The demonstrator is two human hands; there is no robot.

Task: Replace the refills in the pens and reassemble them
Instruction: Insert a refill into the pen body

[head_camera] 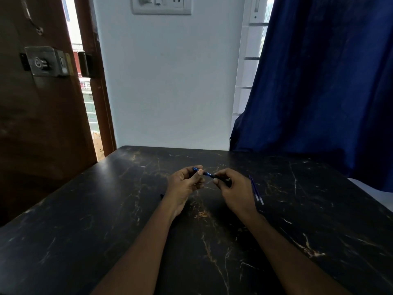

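Door (pixel 42 103): brown wood with a metal lock, ajar at the far left, daylight showing in the gap
Table (pixel 106 231): black top with pale marble-like veins, filling the lower part of the view
Small dark object (pixel 161 196): lies on the table just left of the left wrist, too small to identify
Left hand (pixel 185 186): raised over the table centre, thumb and fingers pinched on the blue end of the pen
Pen (pixel 207 173): blue and black, held level between both hands above the table
Right hand (pixel 234 188): fingers closed around the pen's dark end
Refills (pixel 256 190): two thin blue sticks lying side by side on the table, just right of the right hand
Curtain (pixel 319 81): dark blue, hanging at the right
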